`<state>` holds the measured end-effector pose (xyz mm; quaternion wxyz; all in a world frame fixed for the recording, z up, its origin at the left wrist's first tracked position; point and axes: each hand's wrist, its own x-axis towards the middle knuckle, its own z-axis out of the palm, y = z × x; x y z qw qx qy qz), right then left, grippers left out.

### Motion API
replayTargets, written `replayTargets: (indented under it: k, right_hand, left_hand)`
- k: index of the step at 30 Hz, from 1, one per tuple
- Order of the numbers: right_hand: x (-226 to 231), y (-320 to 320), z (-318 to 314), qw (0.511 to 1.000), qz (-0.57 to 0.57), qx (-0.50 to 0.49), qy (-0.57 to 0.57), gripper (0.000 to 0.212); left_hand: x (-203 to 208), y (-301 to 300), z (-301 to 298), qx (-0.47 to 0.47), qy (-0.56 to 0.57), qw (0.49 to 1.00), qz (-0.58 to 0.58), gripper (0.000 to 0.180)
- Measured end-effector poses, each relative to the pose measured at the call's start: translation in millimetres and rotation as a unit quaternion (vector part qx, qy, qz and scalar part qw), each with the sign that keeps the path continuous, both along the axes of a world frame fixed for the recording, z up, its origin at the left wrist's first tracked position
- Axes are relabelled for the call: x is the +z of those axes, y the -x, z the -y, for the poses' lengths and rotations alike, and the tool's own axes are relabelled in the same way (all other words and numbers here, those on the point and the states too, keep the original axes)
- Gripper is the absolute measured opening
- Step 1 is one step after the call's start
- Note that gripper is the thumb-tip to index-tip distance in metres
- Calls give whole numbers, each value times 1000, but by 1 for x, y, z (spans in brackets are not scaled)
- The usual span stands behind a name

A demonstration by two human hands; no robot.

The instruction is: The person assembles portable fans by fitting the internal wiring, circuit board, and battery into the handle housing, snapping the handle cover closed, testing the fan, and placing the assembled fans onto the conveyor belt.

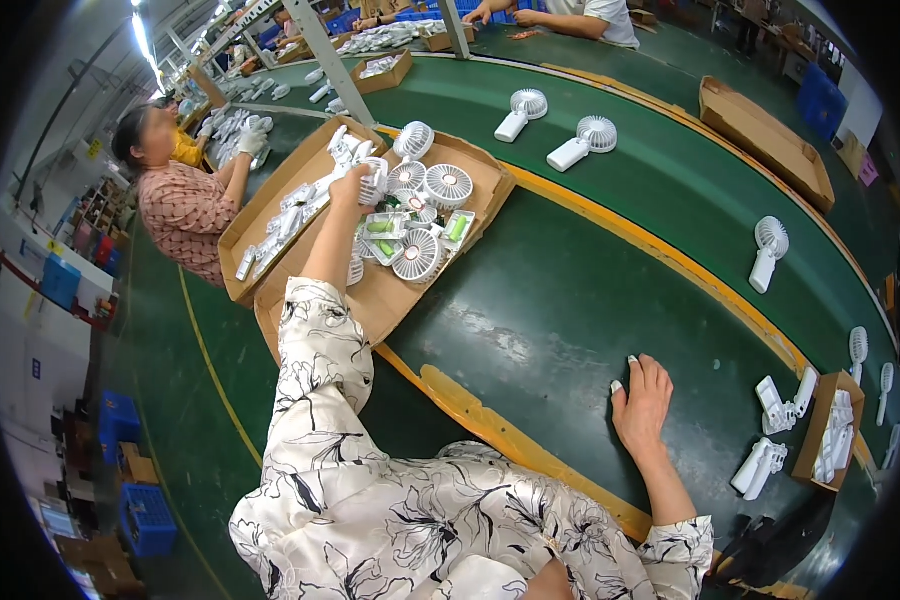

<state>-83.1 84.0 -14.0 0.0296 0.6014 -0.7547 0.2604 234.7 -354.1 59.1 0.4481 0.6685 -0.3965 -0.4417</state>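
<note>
My left hand reaches far left over a shallow cardboard tray. Its fingers are closed round a white fan head, partly hidden by the hand. Beside it in the tray lie several round fan heads, among them one with fine grille ribs, and opened white housings with green cells inside. My right hand lies on the dark green bench, fingers stretched out and holding nothing. Small white caps cover the tips of its thumb and one finger.
Another cardboard tray of white handle parts adjoins on the left. A green conveyor carries white handheld fans beyond the bench. At right stand a small box and loose white casings. A co-worker works at far left.
</note>
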Motion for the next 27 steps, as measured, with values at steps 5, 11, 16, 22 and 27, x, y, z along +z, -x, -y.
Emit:
replayTargets:
  k: [5,11,16,22,27]
  right_hand:
    - [0,0,-2,1000,-2,12,5,42]
    - [12,9,4,993,115,-2,23,49]
    - [63,16,44,970,203,58,116,69]
    - [54,34,55,882,458,51,99,68]
    - [32,58,-5,833,530,-70,142,56]
  left_hand:
    - [21,-27,-13,-69,177,940,-285,45]
    - [66,34,-72,-346,139,842,-389,47]
    - [51,121,-133,-370,-10,861,-349,39]
    - [-17,221,-216,-490,-204,788,-310,29]
    - [-42,278,-264,-605,-250,697,-293,36]
